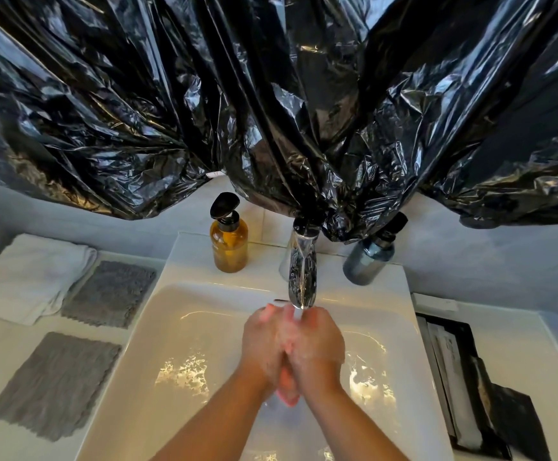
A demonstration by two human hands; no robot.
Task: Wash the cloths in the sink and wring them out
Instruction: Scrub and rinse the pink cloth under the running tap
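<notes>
Our fingers (268,310) lie loosely cupped and grasp nothing, left hand (264,344) pressed against right hand (317,347) under the faucet (302,274) stream, above the sink (191,261). The near grey cloth (54,384) and far grey cloth (109,292) lie flat on the counter (4,344) at left.

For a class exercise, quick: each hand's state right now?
Left hand: open, pressed against the right, holding nothing.
Right hand: open, pressed against the left, no cloth.
</notes>
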